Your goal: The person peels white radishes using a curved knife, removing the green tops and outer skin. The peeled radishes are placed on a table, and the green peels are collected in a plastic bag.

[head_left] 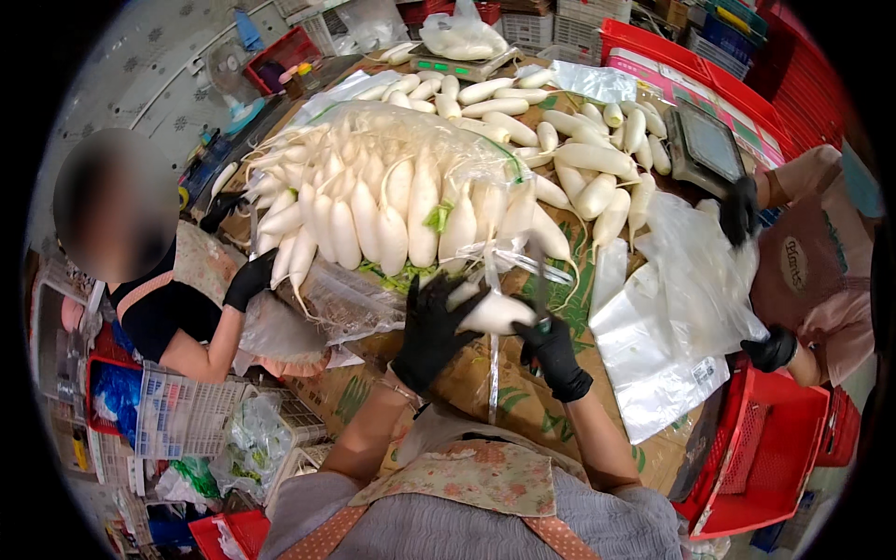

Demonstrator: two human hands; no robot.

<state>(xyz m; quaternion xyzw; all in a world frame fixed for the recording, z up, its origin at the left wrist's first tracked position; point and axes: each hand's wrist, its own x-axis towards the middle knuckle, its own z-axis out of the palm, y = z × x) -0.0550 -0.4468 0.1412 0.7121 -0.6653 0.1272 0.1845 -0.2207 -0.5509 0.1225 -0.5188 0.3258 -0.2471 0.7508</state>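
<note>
A white radish (502, 315) lies crosswise in front of me, low over the cardboard-covered table. My left hand (429, 329), in a black glove, grips its left end. My black-gloved right hand (556, 360) is closed at the radish's other end around a knife (539, 280), whose blade points away from me; its handle is mostly hidden. Just beyond my hands, many white radishes (392, 233) with thin roots are heaped partly under a clear plastic bag (392, 121). Cut green leaf bits (397, 277) lie at the heap's near edge.
Loose radishes (597, 159) cover the far right. Two weighing scales (705, 145) (457, 67) stand at the edges. Plastic bags (653, 373) lie to my right, beside a co-worker's gloved hands (770, 350). Another co-worker's gloved hand (250, 278) touches the heap's left. A red crate (761, 448) stands lower right.
</note>
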